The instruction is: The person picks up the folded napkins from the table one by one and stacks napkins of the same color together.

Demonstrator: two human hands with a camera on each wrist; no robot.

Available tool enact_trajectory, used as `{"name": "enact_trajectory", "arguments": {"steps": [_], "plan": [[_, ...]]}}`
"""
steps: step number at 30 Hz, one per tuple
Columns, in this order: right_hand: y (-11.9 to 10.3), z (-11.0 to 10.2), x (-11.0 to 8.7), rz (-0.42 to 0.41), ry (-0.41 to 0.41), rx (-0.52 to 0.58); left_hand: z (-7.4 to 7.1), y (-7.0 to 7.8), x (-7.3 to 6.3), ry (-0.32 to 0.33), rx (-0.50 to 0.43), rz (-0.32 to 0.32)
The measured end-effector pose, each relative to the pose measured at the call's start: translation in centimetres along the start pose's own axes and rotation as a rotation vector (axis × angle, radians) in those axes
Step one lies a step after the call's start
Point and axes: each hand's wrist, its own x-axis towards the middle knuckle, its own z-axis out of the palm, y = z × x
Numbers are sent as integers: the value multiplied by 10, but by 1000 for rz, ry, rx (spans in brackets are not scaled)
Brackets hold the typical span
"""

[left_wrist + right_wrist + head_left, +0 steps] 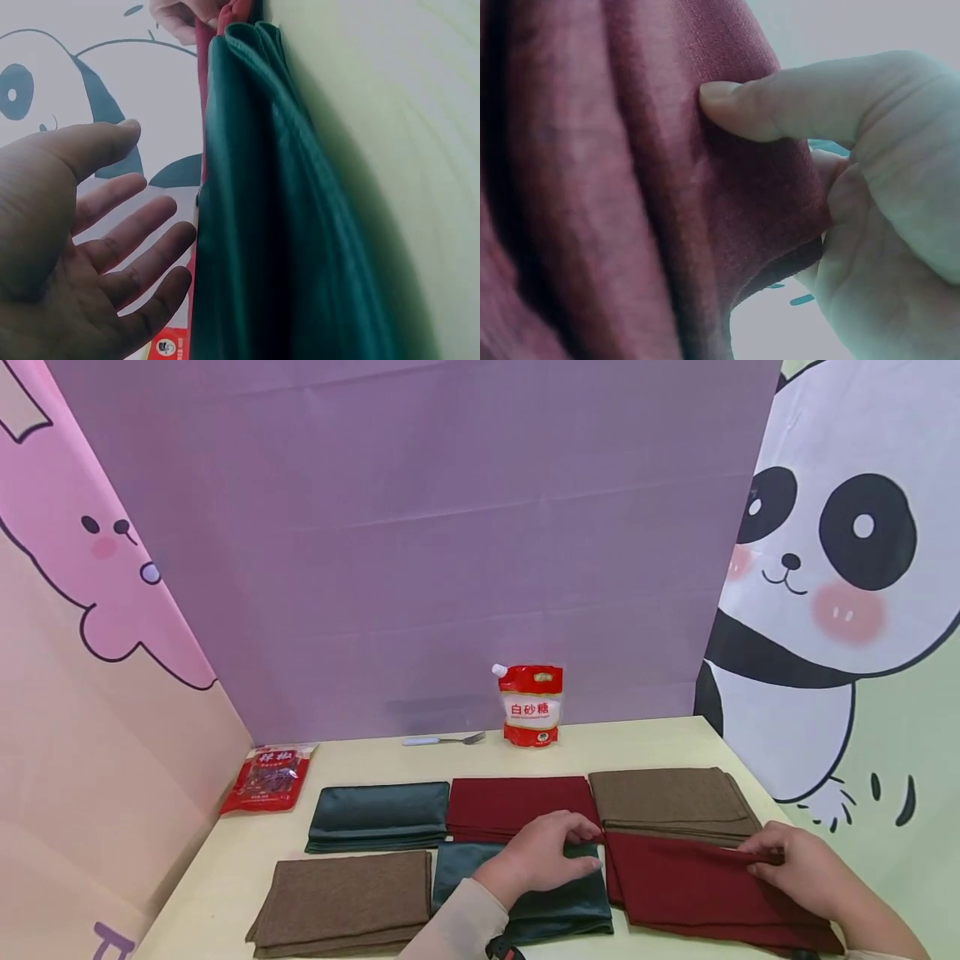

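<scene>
My right hand pinches the far right corner of a folded dark red cloth at the front right. In the right wrist view the thumb lies on one face of this red cloth, with the fingers behind it. My left hand hovers over a folded teal satin cloth in the front middle, fingers spread and holding nothing. Close beside that hand in the left wrist view is the layered edge of the teal cloth.
A folded brown cloth lies front left. Behind are another teal cloth, red cloth and brown cloth. Farther back are a red chili packet, a fork and an upright sugar pouch.
</scene>
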Motion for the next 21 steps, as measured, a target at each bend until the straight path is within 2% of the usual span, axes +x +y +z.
{"name": "enact_trajectory", "arguments": {"steps": [7, 15, 21], "plan": [[3, -1, -7, -26, 37, 67, 9, 6, 7, -2, 16, 0], [8, -1, -12, -24, 54, 153, 19, 11, 16, 6, 79, 2], [7, 0, -14, -8, 87, 160, 25, 13, 20, 44, 102, -24]]}}
